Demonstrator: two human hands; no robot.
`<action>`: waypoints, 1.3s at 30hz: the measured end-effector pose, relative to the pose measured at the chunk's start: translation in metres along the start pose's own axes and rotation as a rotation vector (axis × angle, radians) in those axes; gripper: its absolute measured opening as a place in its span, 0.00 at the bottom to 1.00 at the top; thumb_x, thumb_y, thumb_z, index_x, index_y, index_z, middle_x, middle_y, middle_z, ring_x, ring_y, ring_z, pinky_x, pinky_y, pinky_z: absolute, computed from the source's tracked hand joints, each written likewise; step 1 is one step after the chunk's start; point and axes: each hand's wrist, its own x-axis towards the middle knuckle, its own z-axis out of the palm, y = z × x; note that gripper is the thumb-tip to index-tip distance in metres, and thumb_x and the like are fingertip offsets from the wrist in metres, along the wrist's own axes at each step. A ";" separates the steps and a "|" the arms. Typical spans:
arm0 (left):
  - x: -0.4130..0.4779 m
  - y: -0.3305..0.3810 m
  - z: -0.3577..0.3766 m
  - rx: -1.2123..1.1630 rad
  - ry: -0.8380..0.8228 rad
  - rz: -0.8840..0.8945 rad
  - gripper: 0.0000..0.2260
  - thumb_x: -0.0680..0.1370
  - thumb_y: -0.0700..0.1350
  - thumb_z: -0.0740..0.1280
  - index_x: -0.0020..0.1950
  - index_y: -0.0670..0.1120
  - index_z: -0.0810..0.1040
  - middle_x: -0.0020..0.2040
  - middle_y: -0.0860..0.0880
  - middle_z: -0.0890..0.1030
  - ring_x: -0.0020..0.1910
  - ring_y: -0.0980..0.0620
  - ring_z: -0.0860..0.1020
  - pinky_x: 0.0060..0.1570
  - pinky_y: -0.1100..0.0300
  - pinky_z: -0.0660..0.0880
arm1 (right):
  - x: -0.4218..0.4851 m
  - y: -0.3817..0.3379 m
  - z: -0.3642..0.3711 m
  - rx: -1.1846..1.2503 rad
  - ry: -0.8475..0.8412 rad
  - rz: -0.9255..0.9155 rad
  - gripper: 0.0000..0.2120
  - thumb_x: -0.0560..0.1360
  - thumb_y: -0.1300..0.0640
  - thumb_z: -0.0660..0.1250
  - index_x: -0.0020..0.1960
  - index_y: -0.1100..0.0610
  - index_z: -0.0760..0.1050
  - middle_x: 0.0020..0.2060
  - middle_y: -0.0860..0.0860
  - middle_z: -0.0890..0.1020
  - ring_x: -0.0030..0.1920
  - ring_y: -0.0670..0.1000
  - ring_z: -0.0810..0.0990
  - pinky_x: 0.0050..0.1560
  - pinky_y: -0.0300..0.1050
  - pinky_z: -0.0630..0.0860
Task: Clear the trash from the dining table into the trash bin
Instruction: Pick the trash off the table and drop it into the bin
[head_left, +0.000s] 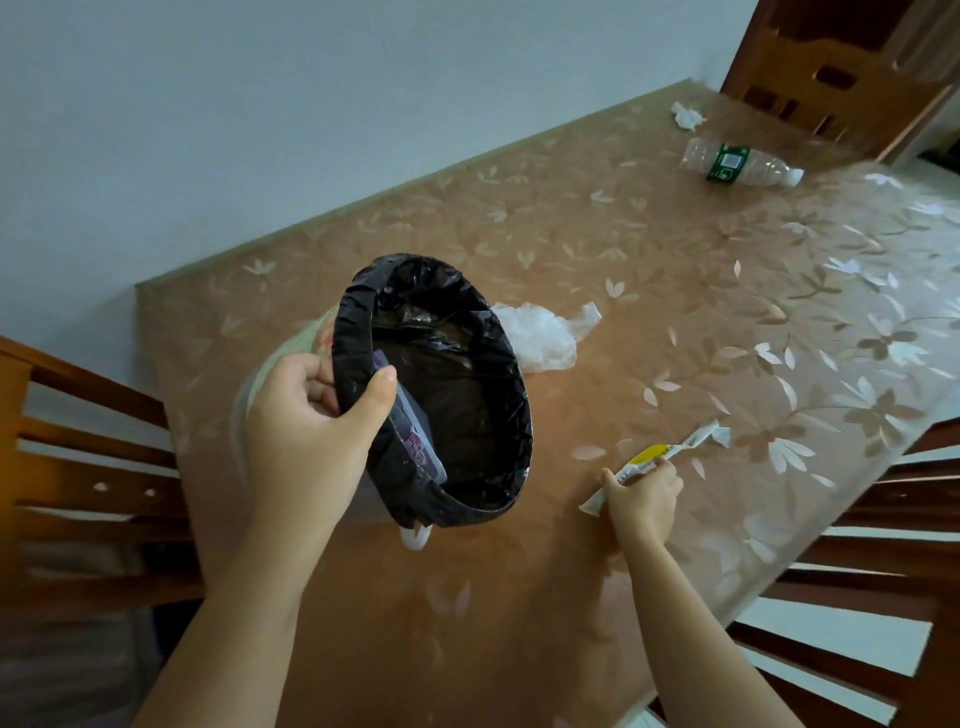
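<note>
My left hand (317, 421) grips the rim of a trash bin (457, 499) lined with a black bag, held tilted above the dining table (467, 223). A purple-and-white packet (415, 431) lies inside the bin. My right hand (641, 501) pinches a long white wrapper with a yellow patch (691, 444) that lies on the table near the right edge. Crumpled clear plastic (545, 335) lies just beyond the bin. An empty plastic bottle with a green label (737, 162) and a crumpled tissue (687, 115) lie at the far end.
Wooden chairs stand at the left (78, 467), at the right (852, 597) and at the far end (831, 78). A white wall (260, 104) runs along the table's far left side. The tablecloth is brown with a pale flower print.
</note>
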 end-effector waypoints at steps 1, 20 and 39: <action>0.000 -0.001 0.000 0.004 0.003 -0.001 0.14 0.67 0.55 0.69 0.36 0.46 0.71 0.31 0.47 0.73 0.30 0.50 0.71 0.34 0.49 0.72 | 0.000 0.001 0.001 0.011 -0.004 -0.005 0.32 0.68 0.55 0.71 0.66 0.60 0.60 0.61 0.60 0.68 0.58 0.63 0.73 0.54 0.57 0.71; -0.016 -0.020 -0.024 -0.026 0.024 -0.073 0.11 0.69 0.53 0.72 0.37 0.49 0.72 0.35 0.45 0.77 0.34 0.47 0.76 0.36 0.48 0.75 | -0.044 -0.025 -0.038 0.332 -0.074 -0.237 0.03 0.71 0.53 0.68 0.43 0.51 0.76 0.39 0.47 0.81 0.37 0.41 0.77 0.37 0.36 0.70; -0.027 -0.038 -0.103 -0.061 0.209 -0.162 0.21 0.62 0.63 0.65 0.40 0.46 0.75 0.38 0.44 0.80 0.41 0.43 0.78 0.42 0.41 0.76 | -0.194 -0.178 -0.004 -0.234 -0.930 -0.969 0.06 0.71 0.58 0.67 0.46 0.49 0.79 0.38 0.42 0.79 0.38 0.39 0.76 0.40 0.29 0.71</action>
